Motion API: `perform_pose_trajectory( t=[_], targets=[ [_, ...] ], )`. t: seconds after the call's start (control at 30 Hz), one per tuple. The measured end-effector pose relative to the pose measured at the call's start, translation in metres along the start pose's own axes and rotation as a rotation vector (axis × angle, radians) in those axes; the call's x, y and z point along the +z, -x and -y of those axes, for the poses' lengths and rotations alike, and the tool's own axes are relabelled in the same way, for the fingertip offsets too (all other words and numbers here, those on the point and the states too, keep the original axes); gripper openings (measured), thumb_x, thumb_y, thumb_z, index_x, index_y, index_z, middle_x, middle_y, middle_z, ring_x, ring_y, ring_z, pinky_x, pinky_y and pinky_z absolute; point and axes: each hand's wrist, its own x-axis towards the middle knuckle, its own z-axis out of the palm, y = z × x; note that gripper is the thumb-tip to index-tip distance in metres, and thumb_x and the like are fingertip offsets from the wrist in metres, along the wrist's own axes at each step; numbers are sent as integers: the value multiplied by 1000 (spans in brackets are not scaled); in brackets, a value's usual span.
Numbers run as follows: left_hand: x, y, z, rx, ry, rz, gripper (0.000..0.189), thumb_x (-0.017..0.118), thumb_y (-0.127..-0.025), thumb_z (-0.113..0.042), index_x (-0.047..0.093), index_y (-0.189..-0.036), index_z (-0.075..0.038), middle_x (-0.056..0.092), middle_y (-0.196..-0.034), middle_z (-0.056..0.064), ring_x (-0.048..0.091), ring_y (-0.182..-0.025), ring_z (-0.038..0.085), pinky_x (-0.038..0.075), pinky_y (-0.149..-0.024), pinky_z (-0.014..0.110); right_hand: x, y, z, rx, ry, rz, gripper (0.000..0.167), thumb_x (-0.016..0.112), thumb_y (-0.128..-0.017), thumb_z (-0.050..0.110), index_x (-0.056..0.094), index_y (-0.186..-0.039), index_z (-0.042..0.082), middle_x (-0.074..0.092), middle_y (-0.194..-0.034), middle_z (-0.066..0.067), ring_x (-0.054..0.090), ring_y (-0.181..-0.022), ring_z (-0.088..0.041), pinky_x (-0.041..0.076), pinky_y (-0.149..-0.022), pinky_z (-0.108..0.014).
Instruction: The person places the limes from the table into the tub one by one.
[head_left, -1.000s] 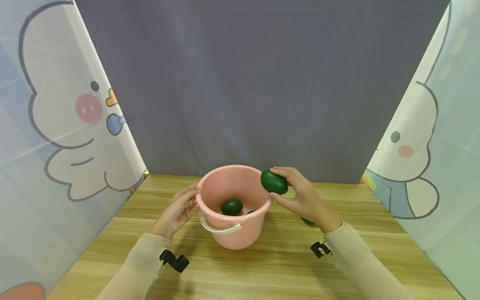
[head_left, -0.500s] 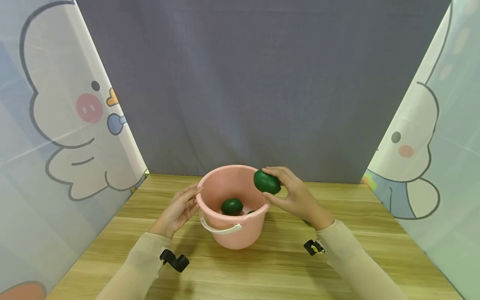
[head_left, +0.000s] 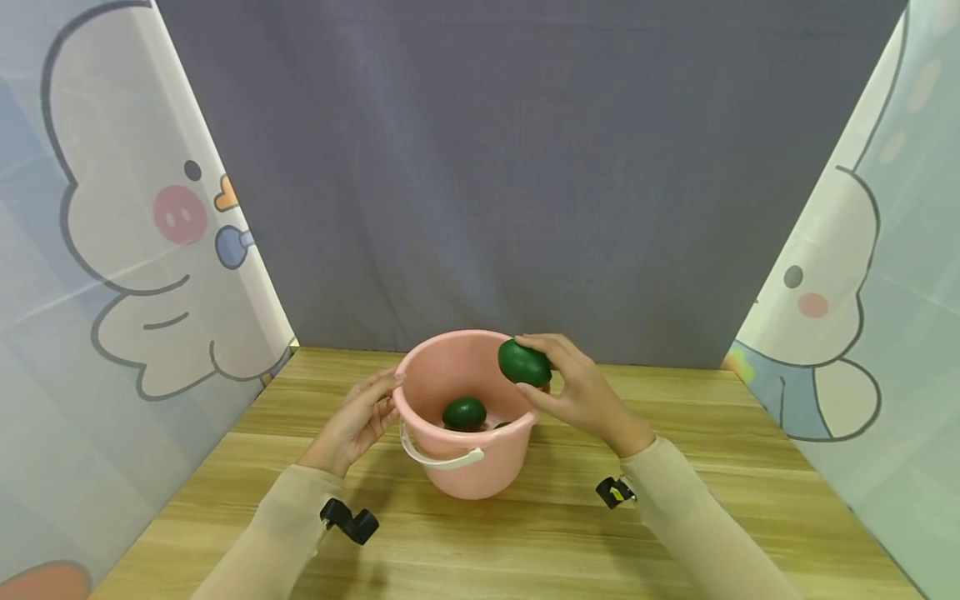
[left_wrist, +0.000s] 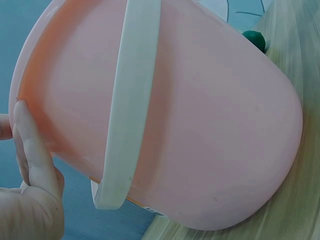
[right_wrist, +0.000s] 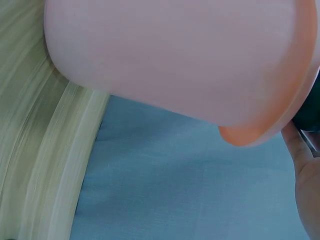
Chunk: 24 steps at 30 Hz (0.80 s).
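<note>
A pink bucket (head_left: 480, 471) stands upright on the table, its white handle (head_left: 438, 460) hanging down at the front. My left hand (head_left: 360, 421) grips the bucket's left rim; in the left wrist view a finger of this hand (left_wrist: 37, 165) lies against the wall just under the rim. Over the right rim, my right hand (head_left: 581, 392) holds a dark green avocado (head_left: 523, 363) between thumb and fingers. Inside the bucket lies another avocado (head_left: 464, 413), and the front rim hides most of a further green piece (head_left: 502, 425).
Another green avocado (left_wrist: 254, 40) shows on the table past the bucket in the left wrist view; my right arm hides it in the head view. A grey curtain (head_left: 480, 167) hangs behind the wooden table (head_left: 720, 492). Cartoon-printed sheets (head_left: 150, 333) flank both sides.
My right hand has moved left with the avocado, from beside the right rim to over the bucket's opening. The left hand and bucket have stayed in place.
</note>
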Motion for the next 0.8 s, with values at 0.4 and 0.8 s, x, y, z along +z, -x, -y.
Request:
perform_pose_trajectory(
  t=[0.4,0.8],
  targets=[
    [1,1,-1,-1,4,-17,30,53,-103,-10,48,-132,-3,55,-88,1,58,-61,1,54,-58,9,5,-9,1,19,12,53,62,82,-84,13,54,-139,10,56,-130,-8,56,-100,-17,58,-66,-30],
    [2,1,-2,-15,2,-24,45,53,-103,-11,38,-143,2,55,-88,1,58,-61,0,54,-59,8,6,-17,2,41,-33,107,57,79,-87,13,54,-138,8,56,-126,-8,58,-97,-17,59,-66,-24]
  ],
)
